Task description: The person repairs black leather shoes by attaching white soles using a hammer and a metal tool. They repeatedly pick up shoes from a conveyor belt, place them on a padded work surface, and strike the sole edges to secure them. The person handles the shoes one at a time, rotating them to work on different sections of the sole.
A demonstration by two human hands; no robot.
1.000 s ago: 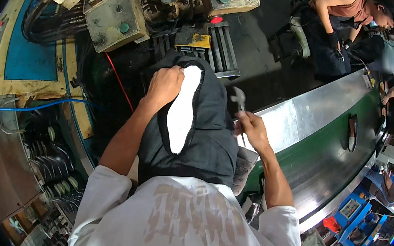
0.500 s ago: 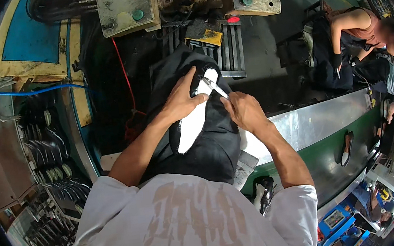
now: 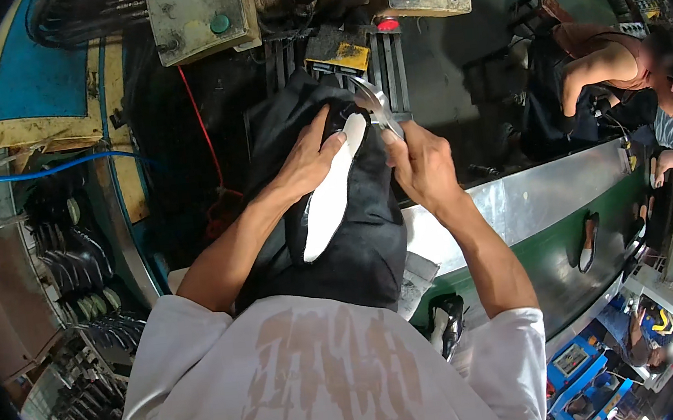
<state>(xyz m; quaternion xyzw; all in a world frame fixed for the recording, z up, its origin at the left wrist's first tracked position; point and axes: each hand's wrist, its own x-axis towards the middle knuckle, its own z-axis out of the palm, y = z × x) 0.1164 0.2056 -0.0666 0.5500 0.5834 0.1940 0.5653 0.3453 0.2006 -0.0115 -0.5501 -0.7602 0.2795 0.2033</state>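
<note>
A black shoe upper on its last, its white insole facing up, lies on my dark-clad lap with the toe pointing away. My left hand grips it near the toe, thumb on the white face and fingers along the left side. Just right of the toe, my right hand is closed around silvery metal lasting pincers. Their curved head stands up beside the toe edge. The handles are mostly hidden in my palm, and I cannot tell whether the jaws touch the upper.
A metal-edged green conveyor runs along my right, with a shoe on it. Another black-and-white shoe sits by my right elbow. Racks of dark shoe parts stand left. Machine control boxes are ahead; a co-worker sits far right.
My right hand has lifted and turned the pincers, so their head now points up and away instead of lying over the toe. My left hand keeps its hold on the shoe.
</note>
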